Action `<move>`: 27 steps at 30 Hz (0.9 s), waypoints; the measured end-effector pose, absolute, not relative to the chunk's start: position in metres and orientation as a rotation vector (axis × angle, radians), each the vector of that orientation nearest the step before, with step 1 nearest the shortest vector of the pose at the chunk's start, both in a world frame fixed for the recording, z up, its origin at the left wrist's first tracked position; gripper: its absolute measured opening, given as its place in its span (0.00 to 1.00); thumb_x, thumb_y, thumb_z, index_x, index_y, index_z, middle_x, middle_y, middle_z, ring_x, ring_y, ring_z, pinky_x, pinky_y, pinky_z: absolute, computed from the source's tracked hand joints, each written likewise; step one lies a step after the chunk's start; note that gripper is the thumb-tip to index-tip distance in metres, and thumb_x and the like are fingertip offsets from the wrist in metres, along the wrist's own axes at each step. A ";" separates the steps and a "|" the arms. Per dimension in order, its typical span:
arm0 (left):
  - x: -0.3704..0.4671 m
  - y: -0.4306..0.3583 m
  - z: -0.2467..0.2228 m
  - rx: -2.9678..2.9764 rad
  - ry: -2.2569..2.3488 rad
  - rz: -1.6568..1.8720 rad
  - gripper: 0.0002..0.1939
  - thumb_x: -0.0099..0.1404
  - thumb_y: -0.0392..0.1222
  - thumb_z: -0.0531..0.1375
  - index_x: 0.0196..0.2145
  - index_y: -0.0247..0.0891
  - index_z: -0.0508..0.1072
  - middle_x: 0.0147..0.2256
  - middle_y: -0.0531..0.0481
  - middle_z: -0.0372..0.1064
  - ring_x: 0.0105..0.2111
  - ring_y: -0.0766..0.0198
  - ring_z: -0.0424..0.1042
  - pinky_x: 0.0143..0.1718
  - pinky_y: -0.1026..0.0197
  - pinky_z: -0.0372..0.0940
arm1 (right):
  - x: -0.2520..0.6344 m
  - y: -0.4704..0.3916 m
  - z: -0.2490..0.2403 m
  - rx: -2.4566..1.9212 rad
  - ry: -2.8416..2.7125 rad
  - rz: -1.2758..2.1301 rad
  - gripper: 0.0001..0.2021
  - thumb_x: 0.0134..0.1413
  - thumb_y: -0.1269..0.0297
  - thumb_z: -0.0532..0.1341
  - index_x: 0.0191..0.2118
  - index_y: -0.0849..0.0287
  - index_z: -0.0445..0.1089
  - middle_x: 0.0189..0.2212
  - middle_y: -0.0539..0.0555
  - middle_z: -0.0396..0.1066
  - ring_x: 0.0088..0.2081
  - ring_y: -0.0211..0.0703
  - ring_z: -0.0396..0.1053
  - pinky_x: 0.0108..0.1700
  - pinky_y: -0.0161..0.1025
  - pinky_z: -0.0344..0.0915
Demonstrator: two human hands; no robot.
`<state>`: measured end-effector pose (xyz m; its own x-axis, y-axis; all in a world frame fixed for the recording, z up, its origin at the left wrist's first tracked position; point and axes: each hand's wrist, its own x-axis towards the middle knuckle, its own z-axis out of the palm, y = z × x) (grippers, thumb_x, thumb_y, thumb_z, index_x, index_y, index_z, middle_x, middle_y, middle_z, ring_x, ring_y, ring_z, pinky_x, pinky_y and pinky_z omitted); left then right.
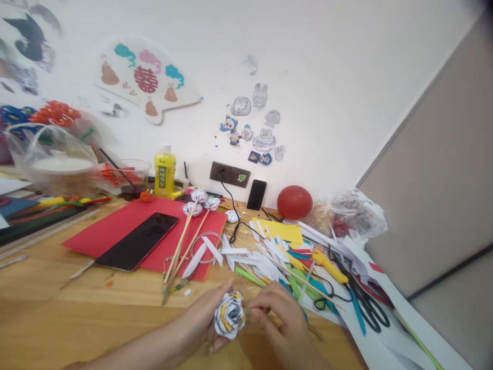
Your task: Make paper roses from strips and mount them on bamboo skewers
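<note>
My left hand (205, 312) is closed around a paper rose (230, 315) of white, dark and yellow folded strips, its face turned up toward me. Just right of the rose, my right hand (283, 317) has thumb and fingers pinched together. Whatever is between those fingertips, if anything, is too small to make out. Beyond my hands lie white paper strips (265, 267) with coloured ones among them. Several white paper flowers (199, 201) on wooden sticks rest on a red sheet (127, 221), beside a dark tablet (138, 241).
A yellow glue gun (330, 266) and black scissors (370, 308) lie at the right, near long white paper. Along the wall stand a drink bottle (165, 172), a phone (257, 195) and a red balloon (295, 202). A black cable (231, 205) hangs from the socket.
</note>
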<state>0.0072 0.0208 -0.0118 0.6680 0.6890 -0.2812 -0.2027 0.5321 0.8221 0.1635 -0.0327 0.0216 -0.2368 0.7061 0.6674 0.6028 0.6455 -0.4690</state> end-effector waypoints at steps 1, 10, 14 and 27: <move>0.007 0.021 -0.011 0.858 0.651 0.549 0.26 0.52 0.67 0.54 0.24 0.37 0.64 0.13 0.55 0.65 0.09 0.72 0.54 0.08 0.69 0.45 | 0.164 -0.033 0.024 -1.017 -1.955 0.099 0.11 0.61 0.62 0.53 0.30 0.58 0.69 0.24 0.50 0.69 0.27 0.37 0.66 0.29 0.32 0.62; 0.006 0.015 0.001 0.856 0.771 0.545 0.27 0.45 0.68 0.57 0.23 0.38 0.64 0.09 0.59 0.61 0.09 0.71 0.57 0.09 0.70 0.51 | 0.161 -0.031 0.020 -0.893 -2.167 -0.173 0.08 0.61 0.68 0.52 0.36 0.58 0.68 0.25 0.52 0.70 0.27 0.38 0.64 0.28 0.34 0.61; 0.007 0.015 -0.001 0.888 0.759 0.532 0.27 0.46 0.68 0.56 0.23 0.38 0.64 0.10 0.58 0.61 0.09 0.71 0.58 0.09 0.70 0.52 | 0.159 -0.031 0.020 -0.853 -2.225 -0.218 0.08 0.60 0.69 0.52 0.34 0.59 0.67 0.25 0.52 0.70 0.27 0.38 0.62 0.28 0.35 0.59; 0.008 0.014 -0.010 0.896 0.759 0.603 0.23 0.53 0.64 0.55 0.26 0.38 0.65 0.11 0.61 0.61 0.10 0.70 0.60 0.10 0.70 0.55 | 0.142 -0.037 0.027 -0.805 -2.248 -0.840 0.14 0.60 0.75 0.49 0.27 0.63 0.69 0.17 0.51 0.63 0.20 0.38 0.57 0.20 0.37 0.51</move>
<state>0.0084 0.0139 -0.0098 0.5943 0.7361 -0.3240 -0.1493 0.4969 0.8549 0.1423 -0.0372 0.0265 -0.6351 0.3239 0.7012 0.7043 0.6156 0.3536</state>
